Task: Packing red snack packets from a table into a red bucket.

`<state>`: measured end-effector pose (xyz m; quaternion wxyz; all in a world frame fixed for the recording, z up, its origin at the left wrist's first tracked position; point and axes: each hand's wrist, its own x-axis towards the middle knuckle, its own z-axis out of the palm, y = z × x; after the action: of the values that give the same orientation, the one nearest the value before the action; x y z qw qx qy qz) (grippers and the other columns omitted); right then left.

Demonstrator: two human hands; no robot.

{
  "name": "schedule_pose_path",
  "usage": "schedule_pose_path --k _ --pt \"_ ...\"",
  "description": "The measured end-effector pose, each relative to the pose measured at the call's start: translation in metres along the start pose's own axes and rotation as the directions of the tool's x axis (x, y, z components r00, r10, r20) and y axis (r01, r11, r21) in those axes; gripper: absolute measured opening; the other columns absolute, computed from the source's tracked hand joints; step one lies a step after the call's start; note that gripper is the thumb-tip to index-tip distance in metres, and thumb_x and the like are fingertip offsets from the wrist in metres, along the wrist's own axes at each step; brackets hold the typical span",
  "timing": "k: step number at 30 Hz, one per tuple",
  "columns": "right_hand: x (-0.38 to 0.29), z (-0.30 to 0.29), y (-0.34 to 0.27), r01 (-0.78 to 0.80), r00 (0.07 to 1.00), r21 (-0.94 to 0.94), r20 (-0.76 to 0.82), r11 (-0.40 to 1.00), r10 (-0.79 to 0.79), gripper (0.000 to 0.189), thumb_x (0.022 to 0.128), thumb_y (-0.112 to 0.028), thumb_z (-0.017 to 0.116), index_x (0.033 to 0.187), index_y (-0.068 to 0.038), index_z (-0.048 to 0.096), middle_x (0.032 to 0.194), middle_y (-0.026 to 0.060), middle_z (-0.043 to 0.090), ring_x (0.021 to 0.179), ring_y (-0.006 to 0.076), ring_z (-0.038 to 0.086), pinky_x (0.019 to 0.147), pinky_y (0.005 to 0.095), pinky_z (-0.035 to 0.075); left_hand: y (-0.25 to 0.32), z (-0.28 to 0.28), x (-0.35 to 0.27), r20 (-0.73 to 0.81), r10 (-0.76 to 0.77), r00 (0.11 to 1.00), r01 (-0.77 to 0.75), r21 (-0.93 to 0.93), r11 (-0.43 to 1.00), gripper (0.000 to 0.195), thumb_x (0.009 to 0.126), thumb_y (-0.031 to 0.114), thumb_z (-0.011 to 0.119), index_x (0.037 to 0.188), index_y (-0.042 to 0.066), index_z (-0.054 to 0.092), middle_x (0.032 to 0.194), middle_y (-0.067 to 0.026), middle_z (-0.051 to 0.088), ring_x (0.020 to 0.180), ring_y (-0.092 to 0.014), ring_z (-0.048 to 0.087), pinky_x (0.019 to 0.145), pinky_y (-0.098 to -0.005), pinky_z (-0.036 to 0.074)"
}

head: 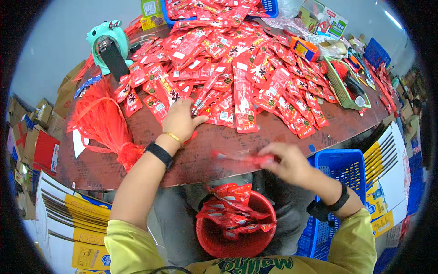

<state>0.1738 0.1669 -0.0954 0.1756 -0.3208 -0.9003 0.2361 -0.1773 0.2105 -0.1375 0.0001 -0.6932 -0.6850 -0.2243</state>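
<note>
A heap of red foil snack packets (219,65) spreads over the dark red tabletop (219,140). At its near edge, my left hand (180,116) rests on several packets, thumb stretched out to the right; its fingertips are partly hidden, so a grip on one is not clear. My right hand (287,162) is blurred above the table's front edge, holding one end of a red packet (239,158) that points left. Below that edge, between my legs, stands a red plastic bucket (236,248) with several similar packets (232,212) inside.
A bundle of red netting (102,120) lies left, near a teal animal-shaped stand (125,44). Blue baskets stand behind the heap (271,8) and at my right (338,164). A green basket (352,96) and an orange tape dispenser (304,48) sit right. Flattened cartons (68,212) flank me.
</note>
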Motion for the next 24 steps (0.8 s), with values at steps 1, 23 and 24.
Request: schedule_pose_path --k 1,23,24 --pt "0.017 -0.002 0.001 -0.202 0.970 0.329 -0.060 0.922 0.235 0.041 0.082 -0.015 0.077 0.119 -0.005 0.064 0.095 0.0139 0.071 0.090 0.0306 0.069 0.082 0.0430 0.055 -0.005 -0.002 -0.004 -0.032 0.001 0.999 -0.004 -0.104 0.995 0.056 0.085 0.047 0.073 0.112 0.000 0.062 0.113 -0.0207 0.063 0.108 -0.038 0.061 0.092 -0.0460 0.050" --pt "-0.182 0.135 -0.076 -0.142 0.933 -0.326 0.272 0.935 0.237 0.022 0.090 -0.017 0.062 0.104 -0.001 0.060 0.113 0.0176 0.062 0.101 0.0371 0.064 0.085 0.0468 0.054 0.165 0.013 -0.341 0.734 0.301 0.609 0.021 -0.395 0.918 0.034 0.096 0.032 0.058 0.097 -0.001 0.066 0.088 -0.0242 0.069 0.078 -0.042 0.067 0.072 -0.0535 0.053" --pt "-0.187 0.148 -0.065 -0.070 0.906 -0.429 0.350 0.901 0.237 0.023 0.087 -0.017 0.064 0.103 -0.001 0.060 0.113 0.0168 0.063 0.100 0.0365 0.066 0.081 0.0468 0.056 0.174 -0.004 -0.331 0.851 0.416 0.320 -0.106 -0.404 0.909 0.033 0.097 0.032 0.056 0.097 0.001 0.066 0.090 -0.0227 0.069 0.077 -0.043 0.066 0.072 -0.0541 0.053"
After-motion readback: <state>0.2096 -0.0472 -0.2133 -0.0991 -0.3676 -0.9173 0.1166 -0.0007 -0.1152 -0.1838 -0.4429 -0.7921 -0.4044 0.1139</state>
